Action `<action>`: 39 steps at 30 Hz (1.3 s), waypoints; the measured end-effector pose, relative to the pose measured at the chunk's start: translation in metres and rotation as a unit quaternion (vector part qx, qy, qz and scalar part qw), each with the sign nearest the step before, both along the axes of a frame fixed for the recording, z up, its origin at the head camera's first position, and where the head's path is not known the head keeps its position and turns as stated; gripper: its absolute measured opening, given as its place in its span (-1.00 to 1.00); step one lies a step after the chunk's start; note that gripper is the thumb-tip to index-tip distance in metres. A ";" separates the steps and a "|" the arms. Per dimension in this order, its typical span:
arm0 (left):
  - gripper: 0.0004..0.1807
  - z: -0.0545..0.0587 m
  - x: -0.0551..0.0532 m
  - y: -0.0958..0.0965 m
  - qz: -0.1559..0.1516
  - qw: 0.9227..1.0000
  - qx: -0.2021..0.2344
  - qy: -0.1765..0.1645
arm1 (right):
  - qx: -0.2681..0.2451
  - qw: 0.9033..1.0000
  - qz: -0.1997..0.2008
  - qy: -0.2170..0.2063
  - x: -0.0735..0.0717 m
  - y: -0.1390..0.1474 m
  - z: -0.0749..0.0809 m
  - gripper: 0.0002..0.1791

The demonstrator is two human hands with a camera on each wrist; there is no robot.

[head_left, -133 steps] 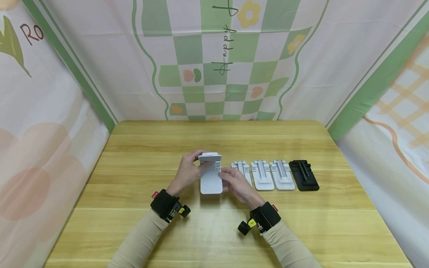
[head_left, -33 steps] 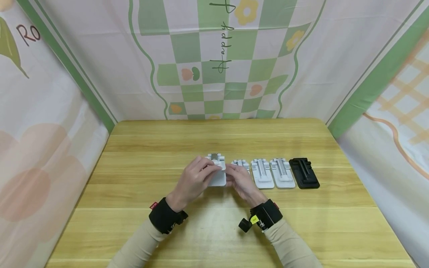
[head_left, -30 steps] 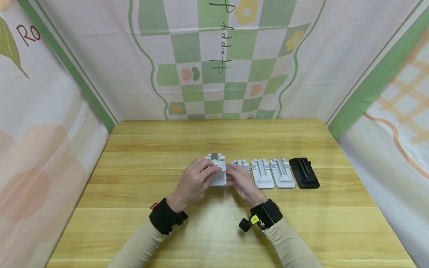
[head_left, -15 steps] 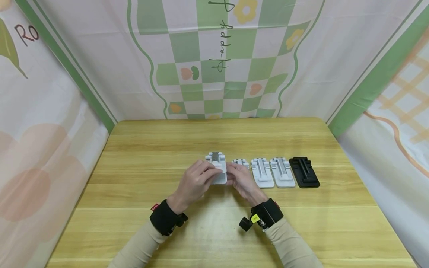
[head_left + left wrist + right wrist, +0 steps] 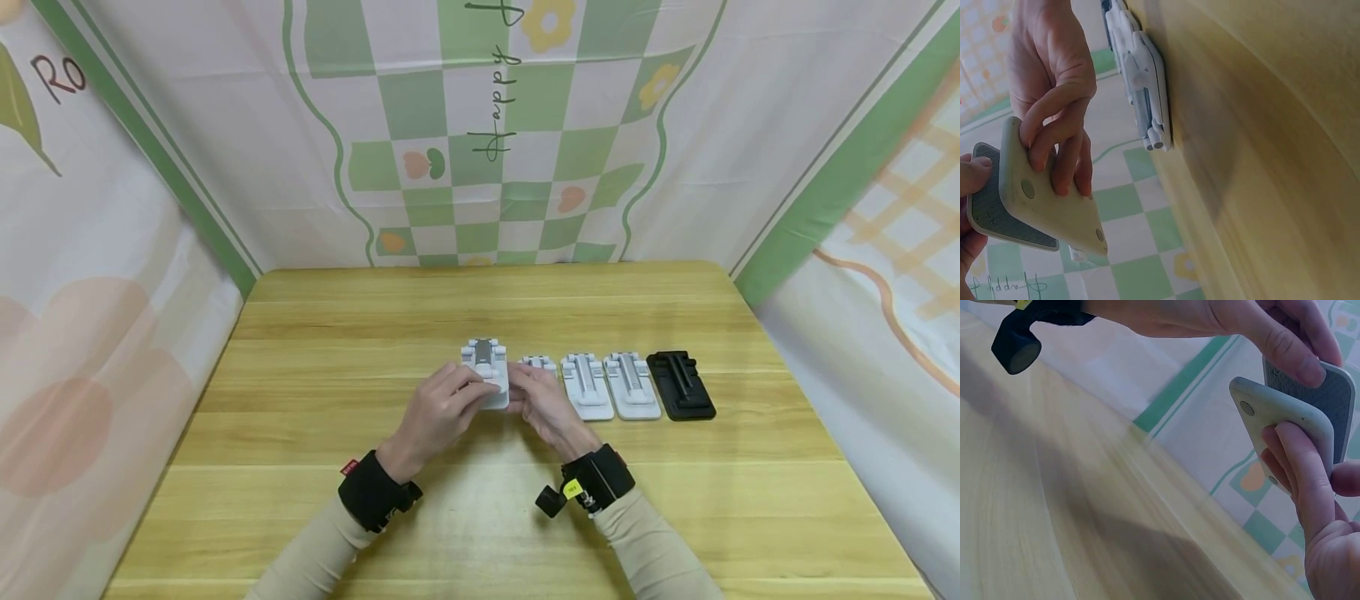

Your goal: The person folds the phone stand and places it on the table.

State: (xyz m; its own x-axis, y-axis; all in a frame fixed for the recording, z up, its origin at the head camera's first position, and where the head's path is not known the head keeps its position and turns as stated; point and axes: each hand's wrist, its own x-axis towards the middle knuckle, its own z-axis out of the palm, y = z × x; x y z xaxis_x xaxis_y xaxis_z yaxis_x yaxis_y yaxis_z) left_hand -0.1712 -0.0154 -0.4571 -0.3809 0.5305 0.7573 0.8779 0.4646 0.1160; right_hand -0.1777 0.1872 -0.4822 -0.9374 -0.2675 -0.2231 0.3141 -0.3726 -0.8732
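Observation:
A white folding phone stand is held above the table between both hands. My left hand pinches its hinged panel near the lower edge, thumb on the grey pad in the left wrist view. My right hand holds the base from the right, its fingers spread over the underside with its round feet. Seen from the right wrist, panel and base make a narrow wedge, joined at the hinge end. Fingers hide part of the panel's front in the head view.
To the right, folded stands lie in a row: a white one partly behind the right hand, two more white stands, and a black stand. The wooden table ends at printed cloth walls.
Earlier the stand's flat plate faced the camera, with the left hand at its top. The left hand has since come round to the front, and the panel has tilted down closer to the base.

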 end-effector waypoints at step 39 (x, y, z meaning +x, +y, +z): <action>-0.48 -0.009 -0.020 -0.007 0.056 0.791 0.276 -0.543 | 0.004 0.999 0.008 0.031 0.006 0.005 -0.002 -0.45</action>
